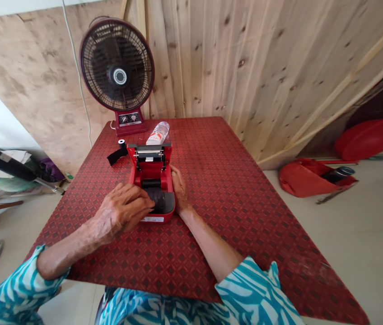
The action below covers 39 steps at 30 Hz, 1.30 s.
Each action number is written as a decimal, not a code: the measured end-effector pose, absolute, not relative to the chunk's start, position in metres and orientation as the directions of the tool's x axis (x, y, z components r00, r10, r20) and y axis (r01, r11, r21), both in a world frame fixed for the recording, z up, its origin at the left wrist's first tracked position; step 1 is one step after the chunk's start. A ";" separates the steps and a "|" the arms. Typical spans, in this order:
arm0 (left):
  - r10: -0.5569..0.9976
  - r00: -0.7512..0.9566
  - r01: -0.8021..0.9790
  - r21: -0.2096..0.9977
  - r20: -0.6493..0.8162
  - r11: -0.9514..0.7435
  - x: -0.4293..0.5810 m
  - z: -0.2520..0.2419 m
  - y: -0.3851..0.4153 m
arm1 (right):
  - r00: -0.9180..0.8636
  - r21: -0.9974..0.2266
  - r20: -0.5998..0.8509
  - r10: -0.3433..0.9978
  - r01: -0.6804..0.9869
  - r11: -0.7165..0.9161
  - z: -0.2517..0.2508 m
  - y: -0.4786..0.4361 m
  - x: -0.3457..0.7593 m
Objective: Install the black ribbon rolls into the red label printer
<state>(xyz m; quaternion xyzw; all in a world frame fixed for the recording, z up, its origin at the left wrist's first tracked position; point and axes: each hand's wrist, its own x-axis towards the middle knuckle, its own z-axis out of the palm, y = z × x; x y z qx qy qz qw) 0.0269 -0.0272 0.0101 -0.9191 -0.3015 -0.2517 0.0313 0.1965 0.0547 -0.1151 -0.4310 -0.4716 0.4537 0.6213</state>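
A small red device (170, 212) with its lid (166, 153) raised stands on the patterned red table (212, 180). Inside it are a black roller and a dark film or ribbon (157, 198). My left hand (123, 210) reaches over the device's near left side, its fingers bent together at the dark film; what is between the fingertips is hidden. Along the right side of the device, my right hand (179, 189) holds it, with the fingers partly hidden behind the red wall.
A dark red fan (117, 67) stands at the table's back left. Behind the device lies a plastic bottle (158, 133). Left of the lid is a small roll (121, 143) with a black strip (115, 156). A red bag (300, 178) lies on the floor at right.
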 end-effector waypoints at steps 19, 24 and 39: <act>0.489 0.682 0.545 0.068 0.544 -0.836 0.025 -0.025 -0.046 | 0.103 -0.980 0.151 0.983 -0.118 0.163 -0.109 0.055 0.201; 0.479 0.629 0.560 0.070 0.612 -0.825 0.025 -0.029 -0.047 | 0.185 -0.991 0.128 0.974 -0.017 0.134 -0.097 0.077 0.204; 0.479 0.549 0.588 0.092 0.685 -0.804 0.024 -0.041 -0.053 | 0.072 -0.959 0.280 0.957 -0.015 0.282 -0.077 0.094 0.217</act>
